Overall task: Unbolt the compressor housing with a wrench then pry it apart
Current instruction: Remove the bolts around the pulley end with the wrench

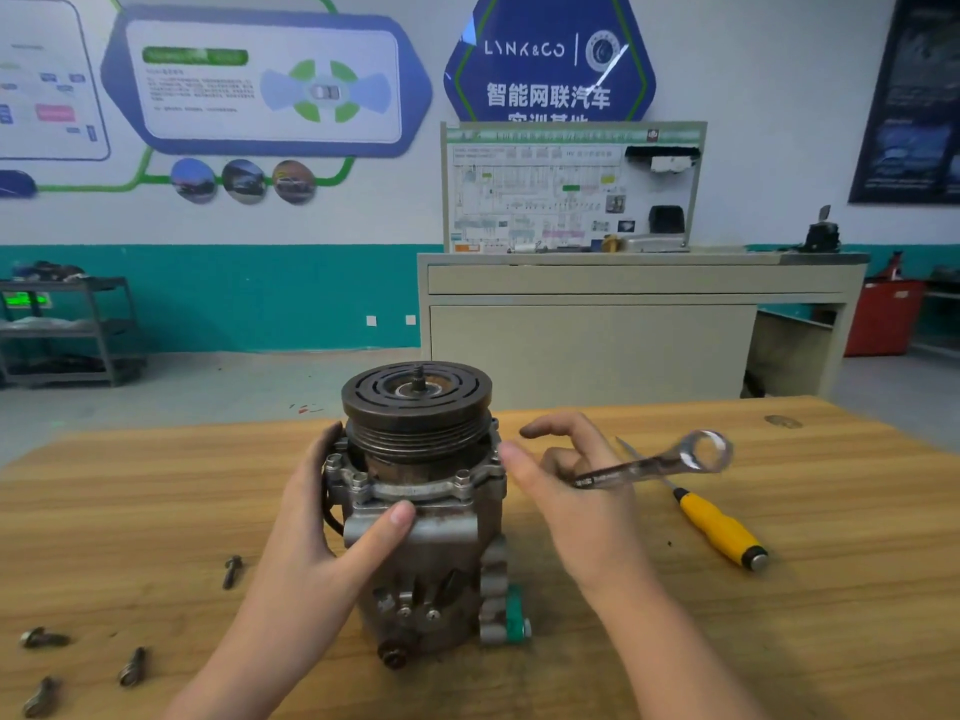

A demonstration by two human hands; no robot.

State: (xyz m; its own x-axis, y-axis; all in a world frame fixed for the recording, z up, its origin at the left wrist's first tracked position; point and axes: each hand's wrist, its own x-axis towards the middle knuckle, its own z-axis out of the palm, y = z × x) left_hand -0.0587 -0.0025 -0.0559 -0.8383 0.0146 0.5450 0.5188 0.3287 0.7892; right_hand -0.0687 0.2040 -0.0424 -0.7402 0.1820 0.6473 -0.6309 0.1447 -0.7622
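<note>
head view: compressor standing pulley-up on wooden bench; left hand gripping its housing, steadying it; right hand pinching wrench beside it, thumb and forefinger loose; four bolts lying left, yellow screwdriver waiting for prying.

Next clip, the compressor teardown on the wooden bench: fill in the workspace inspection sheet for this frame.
Surface: wooden bench, a dark stain near its far right corner.
Job's things: compressor upright, pulley on top; wrench in the right hand; yellow-handled screwdriver lying to the right.
Clutter: four loose bolts on the bench at left.
Grippers: left hand grips the compressor body, thumb across its front; right hand holds the wrench with its lower fingers, index finger and thumb extended toward the housing.
Cables: a black lead loops at the compressor's left side.
Surroundings: grey cabinet with a wiring display board, shelving cart at left, wall posters.
</note>
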